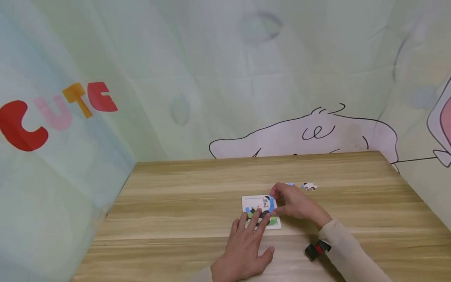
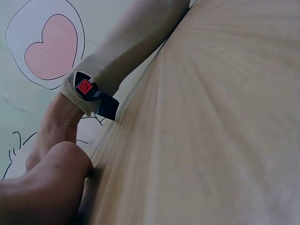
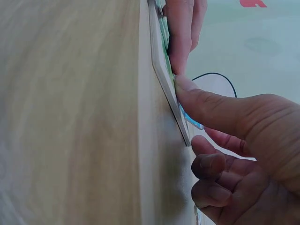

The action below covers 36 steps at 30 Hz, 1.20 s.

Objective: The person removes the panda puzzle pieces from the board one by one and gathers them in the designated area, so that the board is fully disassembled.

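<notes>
On panda puzzle (image 1: 253, 201) — left hand (image 1: 244, 250) splayed, released | right hand (image 1: 296, 202) curled — seemingly pinching blue piece (image 3: 193, 122)

Room light: soft, even, fairly bright; its source cannot be told.
Table (image 1: 169, 196): pale sheen near 5 o'clock in the head view.
Right sleeve (image 1: 356, 250): dark shadow beneath, between 4 and 5 o'clock.
Puzzle (image 1: 258, 203): print small, slightly soft.
Backdrop (image 1: 176, 47): gentle fold shading, hazy.
Left wrist view: dimmer; left grip (image 2: 54, 183) shaded at 8 o'clock, wood grain smeared toward 3.
Right wrist view: grain blurred at 9 o'clock, grey shadow near 6.
</notes>
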Available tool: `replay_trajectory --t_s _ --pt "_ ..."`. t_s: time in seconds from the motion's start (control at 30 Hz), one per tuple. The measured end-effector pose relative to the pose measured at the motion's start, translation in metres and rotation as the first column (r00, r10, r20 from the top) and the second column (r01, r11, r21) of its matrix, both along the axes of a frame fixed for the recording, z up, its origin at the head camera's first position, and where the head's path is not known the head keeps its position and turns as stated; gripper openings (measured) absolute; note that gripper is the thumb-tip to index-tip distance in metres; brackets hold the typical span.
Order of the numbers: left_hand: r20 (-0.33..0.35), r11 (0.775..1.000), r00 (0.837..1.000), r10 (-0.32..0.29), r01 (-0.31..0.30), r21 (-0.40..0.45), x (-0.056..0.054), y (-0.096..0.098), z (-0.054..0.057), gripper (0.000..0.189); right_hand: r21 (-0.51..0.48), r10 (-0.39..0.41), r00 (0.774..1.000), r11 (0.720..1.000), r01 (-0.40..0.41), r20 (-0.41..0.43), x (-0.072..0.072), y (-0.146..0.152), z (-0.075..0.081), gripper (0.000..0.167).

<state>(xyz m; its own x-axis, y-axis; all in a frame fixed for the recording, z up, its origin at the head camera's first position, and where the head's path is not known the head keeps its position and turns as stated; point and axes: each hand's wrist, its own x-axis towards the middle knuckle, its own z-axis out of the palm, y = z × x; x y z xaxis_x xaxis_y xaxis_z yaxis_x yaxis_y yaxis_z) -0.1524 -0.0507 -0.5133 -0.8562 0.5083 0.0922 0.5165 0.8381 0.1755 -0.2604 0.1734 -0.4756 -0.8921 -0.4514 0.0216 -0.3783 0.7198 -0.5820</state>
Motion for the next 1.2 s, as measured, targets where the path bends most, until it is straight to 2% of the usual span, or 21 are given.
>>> replay_trajectory --t_s 0.13,0.3,0.43,0.63,0.77,0.83,1.0,1.2 --pt "-0.040 1.000 0.999 0.011 -0.012 -0.022 0.000 0.001 -0.001 0.081 -0.017 -0.017 1.000 1.000 0.017 0.017 0.000 -0.001 0.000 0.048" --pt "-0.086 0.999 0.996 0.017 -0.021 -0.047 0.000 0.001 -0.002 0.081 -0.057 -0.039 0.999 0.998 0.041 0.032 0.002 -0.003 0.000 0.028" --pt "-0.075 0.999 0.997 0.014 -0.018 -0.048 -0.001 0.001 -0.002 0.081 -0.104 -0.065 0.998 0.992 0.067 0.024 0.004 -0.007 -0.002 0.017" --pt "-0.027 0.999 1.000 0.012 -0.013 -0.042 -0.002 0.001 -0.001 0.082 -0.232 -0.123 0.992 0.964 0.127 0.033 0.002 -0.002 0.000 0.013" --pt "0.013 0.999 1.000 0.016 -0.015 -0.033 -0.003 0.001 0.000 0.083 -0.296 -0.167 0.985 0.939 0.174 0.049 -0.005 0.016 0.007 0.030" --pt "0.010 0.999 1.000 0.015 -0.015 -0.029 -0.003 0.001 0.000 0.083 -0.300 -0.206 0.976 0.929 0.216 0.065 -0.008 0.028 0.011 0.038" --pt "-0.037 1.000 0.999 0.011 -0.011 -0.024 -0.002 0.001 -0.001 0.083 -0.286 -0.297 0.946 0.902 0.323 0.132 -0.014 0.060 0.021 0.032" --pt "-0.040 1.000 0.999 0.015 -0.016 -0.025 -0.001 0.001 0.000 0.083 -0.294 -0.335 0.916 0.872 0.391 0.222 -0.019 0.103 0.026 0.036"
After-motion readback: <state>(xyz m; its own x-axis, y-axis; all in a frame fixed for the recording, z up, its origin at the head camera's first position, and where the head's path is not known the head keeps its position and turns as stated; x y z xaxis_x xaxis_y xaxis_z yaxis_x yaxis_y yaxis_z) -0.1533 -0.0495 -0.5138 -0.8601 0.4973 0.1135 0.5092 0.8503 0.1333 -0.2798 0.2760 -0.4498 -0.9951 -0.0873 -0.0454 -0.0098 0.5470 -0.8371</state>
